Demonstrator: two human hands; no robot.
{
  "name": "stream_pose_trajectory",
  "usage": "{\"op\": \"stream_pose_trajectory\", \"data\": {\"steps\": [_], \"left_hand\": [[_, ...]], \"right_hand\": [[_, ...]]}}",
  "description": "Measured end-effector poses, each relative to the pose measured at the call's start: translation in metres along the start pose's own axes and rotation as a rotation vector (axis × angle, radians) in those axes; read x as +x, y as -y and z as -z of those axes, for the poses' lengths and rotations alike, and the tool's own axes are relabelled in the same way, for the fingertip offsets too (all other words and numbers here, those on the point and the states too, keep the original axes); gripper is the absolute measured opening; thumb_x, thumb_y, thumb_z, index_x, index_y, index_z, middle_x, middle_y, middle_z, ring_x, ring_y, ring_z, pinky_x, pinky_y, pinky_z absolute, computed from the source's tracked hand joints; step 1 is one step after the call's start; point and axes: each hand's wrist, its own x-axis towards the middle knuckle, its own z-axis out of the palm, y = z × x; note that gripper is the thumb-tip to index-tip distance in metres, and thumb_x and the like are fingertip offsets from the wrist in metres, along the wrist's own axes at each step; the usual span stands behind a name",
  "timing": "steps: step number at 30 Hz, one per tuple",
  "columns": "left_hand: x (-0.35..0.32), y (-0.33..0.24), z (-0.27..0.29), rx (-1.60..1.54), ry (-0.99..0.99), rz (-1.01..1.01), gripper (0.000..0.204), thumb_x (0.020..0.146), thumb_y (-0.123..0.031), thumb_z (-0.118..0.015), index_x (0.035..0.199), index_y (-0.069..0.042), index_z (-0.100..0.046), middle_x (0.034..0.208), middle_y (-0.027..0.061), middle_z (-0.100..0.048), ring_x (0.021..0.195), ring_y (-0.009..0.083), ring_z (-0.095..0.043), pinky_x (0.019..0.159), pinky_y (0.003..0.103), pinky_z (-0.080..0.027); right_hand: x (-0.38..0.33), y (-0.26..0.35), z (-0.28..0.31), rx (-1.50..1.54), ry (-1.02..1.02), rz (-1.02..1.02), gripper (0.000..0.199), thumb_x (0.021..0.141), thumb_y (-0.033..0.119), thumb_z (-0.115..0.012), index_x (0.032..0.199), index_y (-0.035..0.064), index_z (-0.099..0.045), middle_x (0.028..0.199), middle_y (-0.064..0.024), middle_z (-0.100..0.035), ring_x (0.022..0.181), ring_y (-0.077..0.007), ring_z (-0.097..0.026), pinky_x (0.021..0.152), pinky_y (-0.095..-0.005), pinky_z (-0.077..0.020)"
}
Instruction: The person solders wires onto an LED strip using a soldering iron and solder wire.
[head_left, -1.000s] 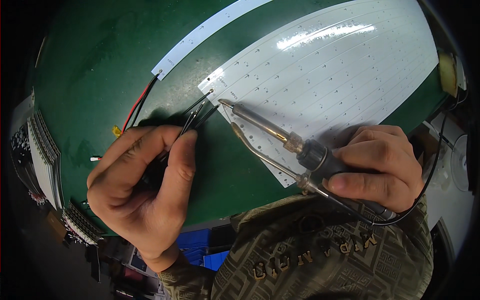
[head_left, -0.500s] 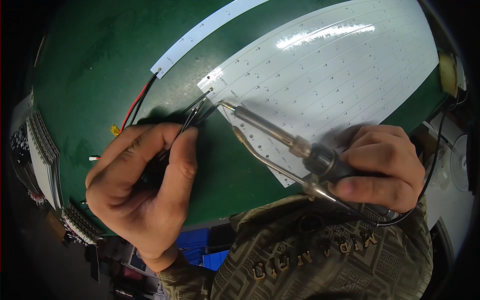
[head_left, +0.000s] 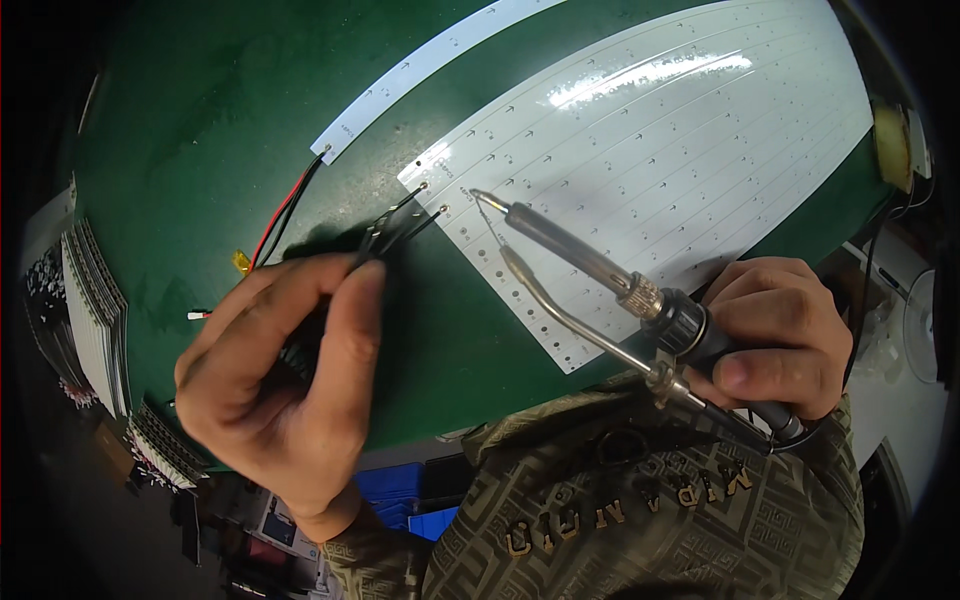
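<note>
Between thumb and forefinger, my left hand [head_left: 290,370] pinches several thin black wires [head_left: 407,232] with bare tips. Two of these wires reach the round solder pads at the left edge of a white circuit board panel [head_left: 620,160], scored into long curved strips. Closed around the dark handle of a soldering iron [head_left: 600,285] is my right hand [head_left: 775,335]. A curved metal solder feed tube [head_left: 560,312] runs alongside the iron, with thin solder wire at its end. The iron's tip hovers over the panel, right of the pads, apart from the wires.
A separate white strip [head_left: 400,80] with red and black wires [head_left: 285,215] lies beyond the panel on the green mat [head_left: 180,140]. Stacks of white boards [head_left: 95,310] stand at the left. A yellowish sponge [head_left: 892,150] sits at the far right edge.
The soldering iron has lifted off the pad and moved right, its tip now away from the wires. A second black wire now stands attached at the lower pad; my left fingers have shifted slightly back.
</note>
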Motion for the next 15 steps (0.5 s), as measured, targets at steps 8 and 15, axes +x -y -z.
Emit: {"op": "stream_pose_trajectory", "data": {"steps": [8, 15], "left_hand": [[0.004, -0.009, 0.011, 0.189, 0.148, -0.330, 0.011, 0.078, 0.006, -0.079, 0.089, 0.007, -0.078, 0.094, 0.0098, -0.074, 0.084, 0.0165, -0.059, 0.076, 0.026, -0.046], [-0.001, -0.005, -0.003, 0.102, 0.165, -0.162, 0.013, 0.075, 0.005, -0.080, 0.087, 0.006, -0.078, 0.096, 0.0086, -0.074, 0.086, 0.0174, -0.057, 0.077, 0.027, -0.045]], "right_hand": [[-0.003, -0.006, -0.001, -0.020, 0.031, 0.095, 0.019, 0.089, 0.006, -0.083, 0.105, 0.0069, -0.072, 0.090, -0.0118, -0.067, 0.061, -0.0136, -0.057, 0.052, -0.0253, -0.0510], [-0.003, -0.008, -0.001, -0.038, 0.035, 0.125, 0.015, 0.090, 0.007, -0.082, 0.102, 0.0040, -0.073, 0.089, -0.0136, -0.068, 0.058, -0.0141, -0.057, 0.050, -0.0255, -0.0504]]}}
